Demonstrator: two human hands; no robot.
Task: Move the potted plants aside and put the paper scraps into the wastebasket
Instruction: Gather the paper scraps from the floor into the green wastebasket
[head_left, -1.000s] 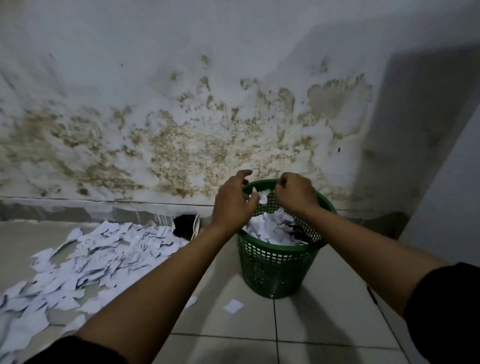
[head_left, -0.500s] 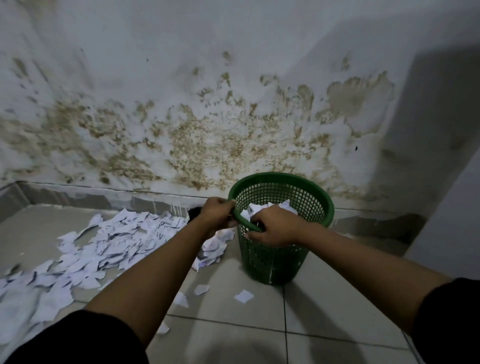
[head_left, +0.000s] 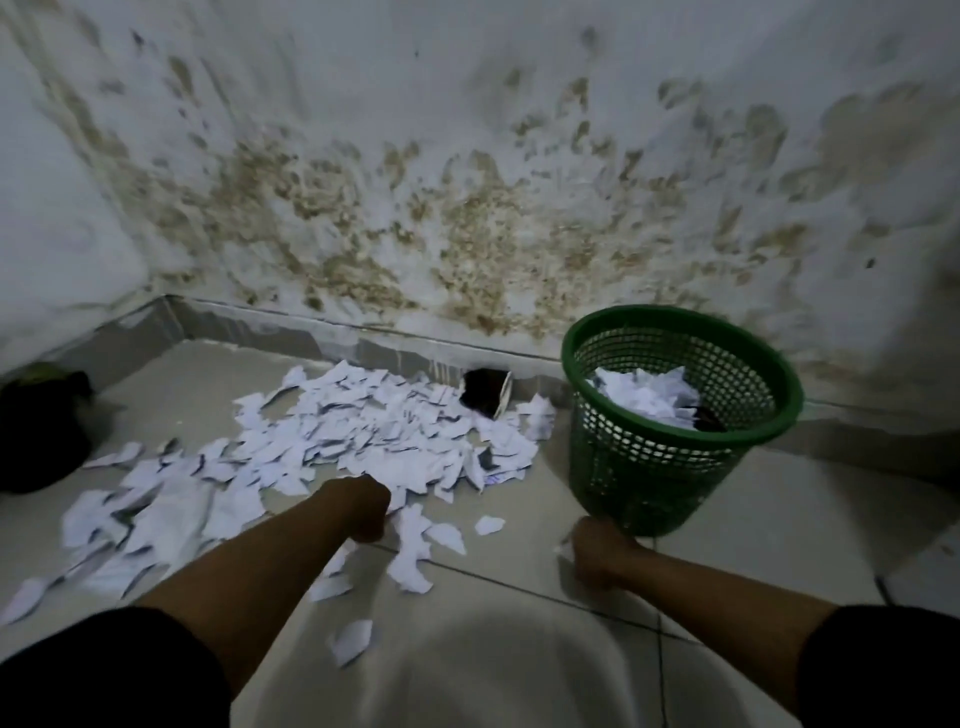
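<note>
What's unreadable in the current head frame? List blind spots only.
- Left hand: fingers turned away and motion-blurred; grip on scraps unclear.
- Right hand: blurred, fingers hidden under the knuckles; cannot tell whether it holds paper.
- Wastebasket: the dark item among the paper inside is unidentifiable.
- Dark object at left edge: cut off and dim; may be a plant pot.
- Paper scraps: print too small to read.

One green mesh wastebasket stands on the floor, with one heap of crumpled paper inside it. Paper scraps on the tiles are too many to count. Two hands: left and right. One dark opening at the wall's foot. One dark object at far left.
</note>
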